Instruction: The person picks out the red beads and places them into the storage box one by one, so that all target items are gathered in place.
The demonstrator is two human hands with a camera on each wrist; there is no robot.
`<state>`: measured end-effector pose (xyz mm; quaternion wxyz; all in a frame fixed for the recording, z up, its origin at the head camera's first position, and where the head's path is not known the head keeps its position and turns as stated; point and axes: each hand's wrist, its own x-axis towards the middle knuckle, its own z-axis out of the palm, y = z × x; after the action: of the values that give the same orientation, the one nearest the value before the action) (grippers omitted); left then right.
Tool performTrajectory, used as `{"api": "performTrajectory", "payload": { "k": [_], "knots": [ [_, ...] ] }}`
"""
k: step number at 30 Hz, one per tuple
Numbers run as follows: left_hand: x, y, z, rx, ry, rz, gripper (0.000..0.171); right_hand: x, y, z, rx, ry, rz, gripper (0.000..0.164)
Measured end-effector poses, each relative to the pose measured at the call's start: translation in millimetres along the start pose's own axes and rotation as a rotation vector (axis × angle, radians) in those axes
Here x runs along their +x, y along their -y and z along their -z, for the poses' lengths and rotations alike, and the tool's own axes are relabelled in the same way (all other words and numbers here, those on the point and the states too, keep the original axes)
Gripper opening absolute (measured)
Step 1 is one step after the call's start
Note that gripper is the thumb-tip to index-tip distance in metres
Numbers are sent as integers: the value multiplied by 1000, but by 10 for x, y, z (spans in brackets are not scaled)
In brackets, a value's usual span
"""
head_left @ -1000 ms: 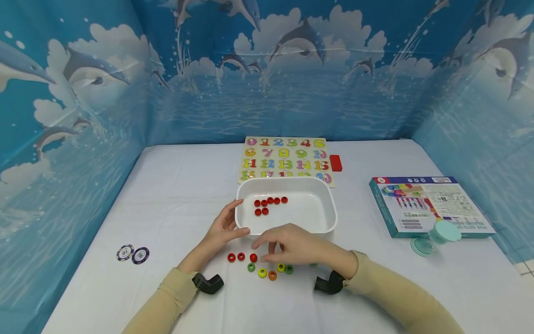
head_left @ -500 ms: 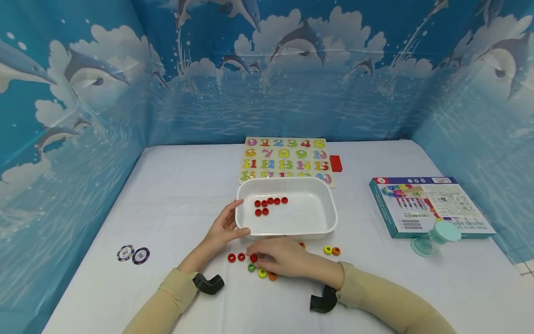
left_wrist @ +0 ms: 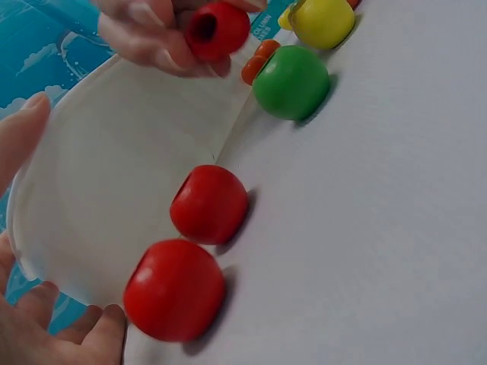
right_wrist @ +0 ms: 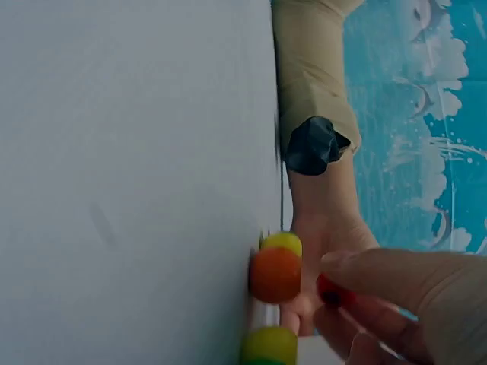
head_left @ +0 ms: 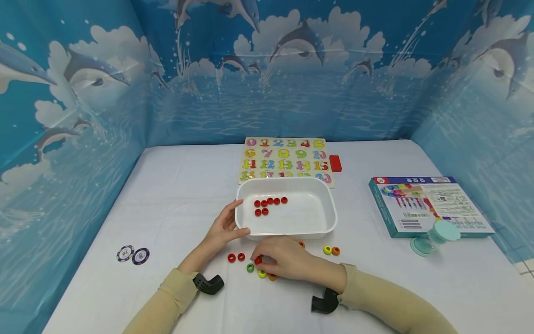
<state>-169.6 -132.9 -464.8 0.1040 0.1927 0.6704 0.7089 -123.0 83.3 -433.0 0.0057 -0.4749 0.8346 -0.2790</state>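
A white plastic tray [head_left: 308,213] holds several red beads [head_left: 270,201] in its left half. My left hand [head_left: 223,232] grips the tray's near left corner, thumb along the front and fingers at the left wall. In front of the tray, my right hand [head_left: 288,257] pinches a red bead [left_wrist: 218,32] between thumb and fingertips, its dark hole showing in the left wrist view. Two other red beads [head_left: 231,257] lie on the cloth to the left. Close under the right hand are a green bead [head_left: 250,267], a yellow bead [head_left: 262,273] and a partly hidden orange bead [head_left: 272,277].
More yellow and orange beads [head_left: 331,250] lie right of the right hand. Behind the tray is a number board [head_left: 283,157] beside a red block [head_left: 335,163]. A flat box [head_left: 434,206] and a mint-green stand [head_left: 438,236] occupy the right. Two poker chips [head_left: 133,254] lie left.
My right hand came down to the third red bead in the row, pinched it and drew it slightly right. The left hand stayed at the tray.
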Motion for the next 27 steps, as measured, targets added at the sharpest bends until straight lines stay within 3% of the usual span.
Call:
{"api": "performTrajectory", "payload": {
  "k": [8,11,16,22,27],
  "knots": [
    [-24,-151,-36,14,8,9,77,87,98,590,125,-68,10,26],
    [-37,-215,-65,22,-2,26,76,180,37,864,139,-101,19,27],
    [-33,-212,-69,14,-13,41,76,357,-173,1198,282,-94,20,24],
    [-12,-86,-28,10,-22,54,77,559,-498,1269,428,-18,-160,21],
    [-14,-33,-27,24,-29,34,77,662,-817,1124,426,95,-238,18]
  ]
}}
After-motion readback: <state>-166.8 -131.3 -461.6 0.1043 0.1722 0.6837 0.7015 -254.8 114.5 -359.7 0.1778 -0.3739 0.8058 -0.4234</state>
